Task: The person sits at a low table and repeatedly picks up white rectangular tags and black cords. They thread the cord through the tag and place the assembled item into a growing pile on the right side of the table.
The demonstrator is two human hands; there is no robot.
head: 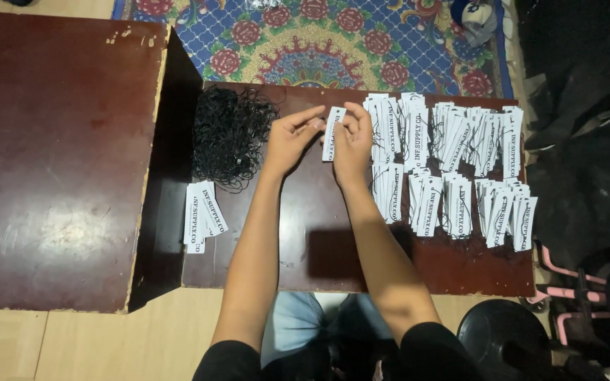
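While the left hand (pixel 292 138) and right hand (pixel 353 141) pinch one white paper tag (pixel 333 132) between them, black strings (pixel 231 135) lie left on the worktop (pixel 319 247).

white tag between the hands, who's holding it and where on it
Both hands hold one white paper tag above the table: the left hand pinches its left edge near the top, the right hand its right edge.

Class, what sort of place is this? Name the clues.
Probably a home floor workspace: a patterned rug, low wooden table, rows of white paper tags and black strings suggest piecework.
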